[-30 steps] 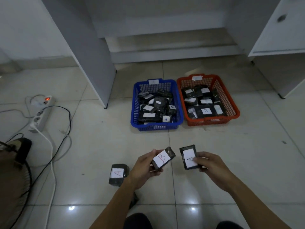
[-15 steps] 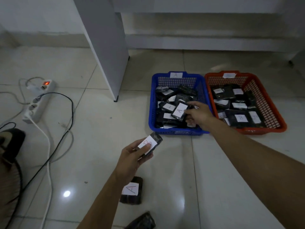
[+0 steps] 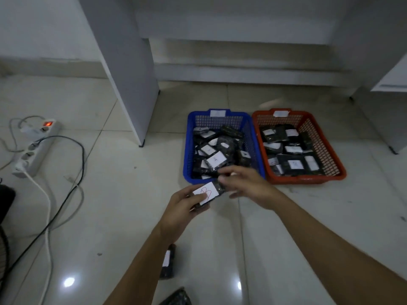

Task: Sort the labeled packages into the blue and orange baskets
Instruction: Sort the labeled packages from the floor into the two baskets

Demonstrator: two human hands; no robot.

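Note:
My left hand [image 3: 180, 208] grips a black package with a white label marked B [image 3: 206, 192], held low above the floor just in front of the blue basket [image 3: 186, 155]. My right hand [image 3: 246, 186] is blurred, and its fingers reach the package's dark far end; whether they pinch it does not show. The blue basket holds several black labeled packages, and the orange basket [image 3: 308, 178] to its right holds several more. Another labeled package [image 3: 167, 261] lies on the floor, partly hidden by my left forearm.
A dark package [image 3: 177, 298] shows at the bottom edge. A power strip [image 3: 35, 150] with cables [image 3: 66, 194] lies on the tiles at the left, with a fan [image 3: 3, 243] at the left edge. A white desk panel [image 3: 127, 84] stands behind, left of the baskets.
My right hand put the A package into the blue basket and came back empty to the B package. My left hand kept hold of the B package and raised it toward the baskets.

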